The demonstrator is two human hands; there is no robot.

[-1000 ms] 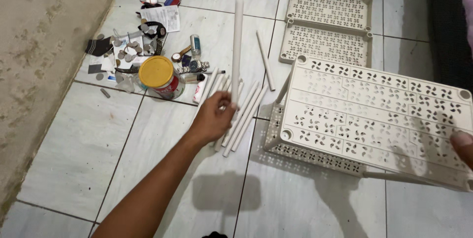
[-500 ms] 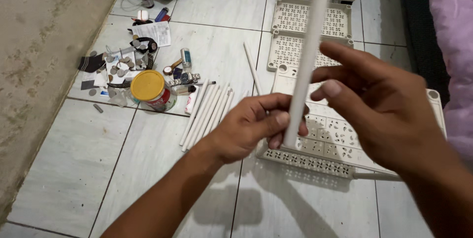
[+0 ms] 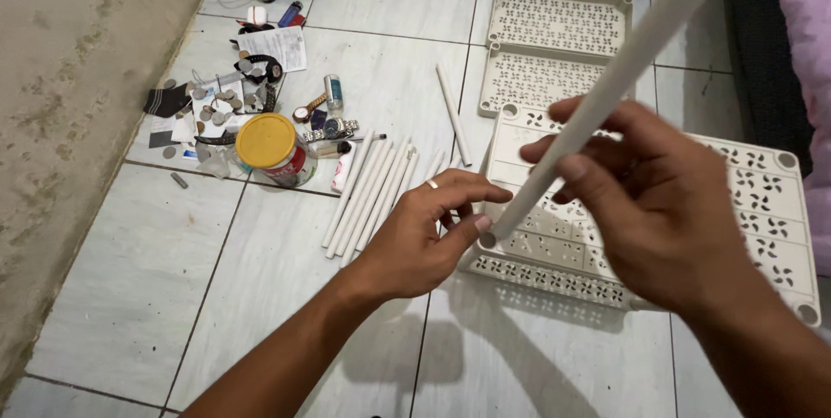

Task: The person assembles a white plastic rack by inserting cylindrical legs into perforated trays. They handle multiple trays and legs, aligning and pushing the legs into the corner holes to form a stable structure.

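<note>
While the right hand (image 3: 658, 210) closes its grip around a long white tube (image 3: 606, 93), the tube slants up toward the top right corner, its lower end just above a round corner socket of the white perforated shelf panel (image 3: 762, 219). Beside that lower end sits the left hand (image 3: 415, 241), thumb and forefinger curled toward the tube's tip; whether they actually pinch it cannot be told, and a ring shows on one finger. To the left of the panel, a row of white tubes (image 3: 368, 197) lies side by side on the tiled floor (image 3: 130, 271). Further left stands a can with a yellow lid (image 3: 270, 145) among coins, watches and small clutter. More perforated panels (image 3: 563, 28) lie stacked behind.
</note>
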